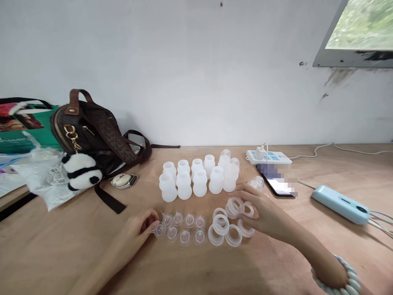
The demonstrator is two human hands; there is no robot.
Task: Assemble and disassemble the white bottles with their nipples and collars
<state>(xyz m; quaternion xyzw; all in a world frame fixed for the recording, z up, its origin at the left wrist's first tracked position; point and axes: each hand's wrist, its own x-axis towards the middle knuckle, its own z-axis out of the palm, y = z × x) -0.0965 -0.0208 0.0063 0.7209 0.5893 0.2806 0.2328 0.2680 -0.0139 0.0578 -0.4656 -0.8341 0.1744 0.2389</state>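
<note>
Several white translucent bottles [196,178] stand in two rows at the middle of the wooden table [196,262]. In front of them lie several clear nipples [184,227] and several translucent screw rings [227,229]. My left hand [139,227] is closed in a pinch on the leftmost clear nipple [160,230]. My right hand [264,213] has its fingers curled round one ring [235,206], lifted just above the pile of rings. A clear dome cap [257,183] lies behind that hand. A pale bead bracelet [344,278] is on my right wrist.
A brown bag [92,131] with a panda charm [81,171] sits at the left, by plastic packets [39,174] and a small white device [123,180]. At the right are a power strip [270,157], a phone [278,184] and a light-blue device [339,203] with cables.
</note>
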